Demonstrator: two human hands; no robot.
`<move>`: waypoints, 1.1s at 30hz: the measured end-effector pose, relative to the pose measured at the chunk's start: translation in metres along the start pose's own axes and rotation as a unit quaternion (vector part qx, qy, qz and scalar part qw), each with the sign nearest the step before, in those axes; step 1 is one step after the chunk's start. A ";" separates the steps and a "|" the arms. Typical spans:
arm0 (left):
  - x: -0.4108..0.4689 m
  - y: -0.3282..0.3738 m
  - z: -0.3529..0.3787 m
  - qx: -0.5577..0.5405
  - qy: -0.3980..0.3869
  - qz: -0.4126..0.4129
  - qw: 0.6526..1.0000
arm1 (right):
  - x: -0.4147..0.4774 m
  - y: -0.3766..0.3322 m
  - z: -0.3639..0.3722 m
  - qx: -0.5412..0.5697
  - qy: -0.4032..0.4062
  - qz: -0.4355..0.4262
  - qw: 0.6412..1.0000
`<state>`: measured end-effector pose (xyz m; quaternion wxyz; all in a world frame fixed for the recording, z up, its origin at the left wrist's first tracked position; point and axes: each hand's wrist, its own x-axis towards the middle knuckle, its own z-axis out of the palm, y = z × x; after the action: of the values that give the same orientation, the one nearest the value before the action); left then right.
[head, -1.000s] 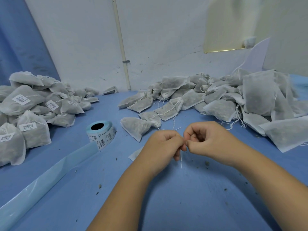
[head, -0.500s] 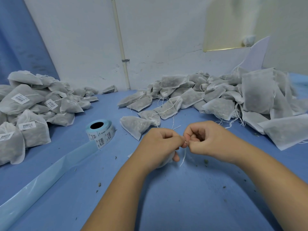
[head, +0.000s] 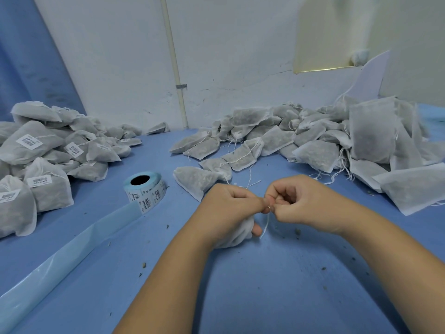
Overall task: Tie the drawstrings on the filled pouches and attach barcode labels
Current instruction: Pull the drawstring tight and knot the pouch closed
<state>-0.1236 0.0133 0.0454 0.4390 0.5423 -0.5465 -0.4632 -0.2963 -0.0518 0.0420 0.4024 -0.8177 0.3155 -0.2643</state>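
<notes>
Left hand (head: 228, 208) and right hand (head: 301, 203) pinch one drawstring (head: 266, 222).
The left also curls round the pouch (head: 237, 235) low over the blue table (head: 265, 285); the label roll (head: 144, 189) lies farther left (barcodes show, print too blurred to read), near the labelled pouches (head: 36, 145).

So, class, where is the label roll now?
Head view: the label roll sits on the blue table, left of the left hand, right of the labelled pouches.

You're in a small packing workshop: labelled pouches (head: 36, 150) heaped at frame left, unlabelled pouches (head: 313, 141) piled upper right, a barcode label roll (head: 145, 189) on the blue desk (head: 265, 297), bare cracked wall (head: 228, 56) behind.
</notes>
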 end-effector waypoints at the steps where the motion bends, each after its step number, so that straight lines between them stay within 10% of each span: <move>1: -0.001 0.001 -0.001 0.000 -0.005 -0.002 1.000 | 0.000 0.000 0.000 0.002 -0.002 0.001 1.000; 33: 0.001 -0.005 -0.003 0.078 0.007 0.045 0.996 | -0.006 -0.007 -0.007 0.026 -0.087 0.071 0.993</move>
<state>-0.1194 0.0123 0.0410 0.4195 0.5535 -0.6016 -0.3947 -0.3027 -0.0477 0.0499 0.4669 -0.8026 0.3295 -0.1711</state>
